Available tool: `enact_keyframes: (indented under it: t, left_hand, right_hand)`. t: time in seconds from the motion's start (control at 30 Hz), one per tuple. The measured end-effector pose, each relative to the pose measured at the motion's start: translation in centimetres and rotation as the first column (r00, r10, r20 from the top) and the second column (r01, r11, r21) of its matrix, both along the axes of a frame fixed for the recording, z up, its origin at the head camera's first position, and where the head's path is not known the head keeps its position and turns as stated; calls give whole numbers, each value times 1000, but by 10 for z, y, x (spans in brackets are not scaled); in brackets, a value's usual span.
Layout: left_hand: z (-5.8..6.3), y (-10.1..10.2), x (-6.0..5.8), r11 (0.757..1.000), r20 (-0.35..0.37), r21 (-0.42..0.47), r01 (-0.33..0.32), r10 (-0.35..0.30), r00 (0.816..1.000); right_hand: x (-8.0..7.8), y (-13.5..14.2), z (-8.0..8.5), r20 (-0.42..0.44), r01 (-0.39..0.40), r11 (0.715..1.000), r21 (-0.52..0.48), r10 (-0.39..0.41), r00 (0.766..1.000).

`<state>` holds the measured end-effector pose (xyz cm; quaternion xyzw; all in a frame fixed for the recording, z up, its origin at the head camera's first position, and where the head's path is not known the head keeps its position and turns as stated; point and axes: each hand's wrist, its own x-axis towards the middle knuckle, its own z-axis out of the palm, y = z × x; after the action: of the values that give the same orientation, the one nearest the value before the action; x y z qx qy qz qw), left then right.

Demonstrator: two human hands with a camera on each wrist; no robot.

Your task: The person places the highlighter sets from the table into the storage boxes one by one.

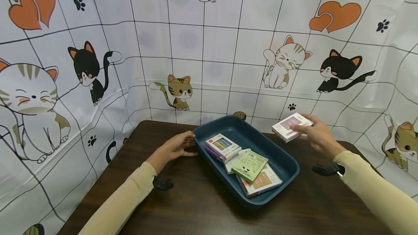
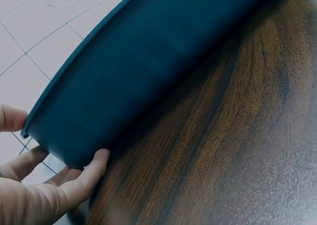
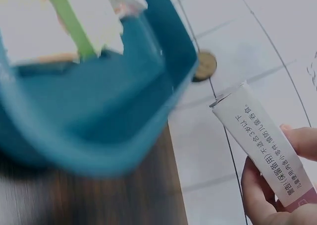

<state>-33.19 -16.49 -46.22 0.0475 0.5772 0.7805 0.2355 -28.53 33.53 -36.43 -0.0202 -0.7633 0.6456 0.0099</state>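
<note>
Near the back right of the table, my right hand pinches a small white-and-pink box between thumb and fingers, above the table. Printed characters run along the side of this carton in the right wrist view. My left hand touches the left end of a blue plastic bin, its fingers spread at the corner. The bin's outer wall fills much of the left wrist view. Inside the bin lie a white box with coloured stripes, a green box and a white-and-orange box, overlapping.
A purple item and another white box are partly hidden under the other boxes. The dark wooden table ends at a white cloth printed with cats and grid lines, which hangs behind and at both sides.
</note>
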Motion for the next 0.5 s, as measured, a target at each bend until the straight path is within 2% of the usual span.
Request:
enact_keyframes:
  t: [0.13,0.37,0.5]
  left_hand:
    - [-1,0,0,1000,-3,1,-7,7,1000]
    - [-1,1,1,1000,-3,-2,2,-2,1000]
    - [0,1,1,1000,-7,-10,1,-1,1000]
  right_hand:
    - [-5,-18,-1,11,-14,997,-80,15,1000]
    - [-9,-52,1,58,-95,989,-113,102,993]
    - [-10,-76,1,105,-113,977,-183,134,985]
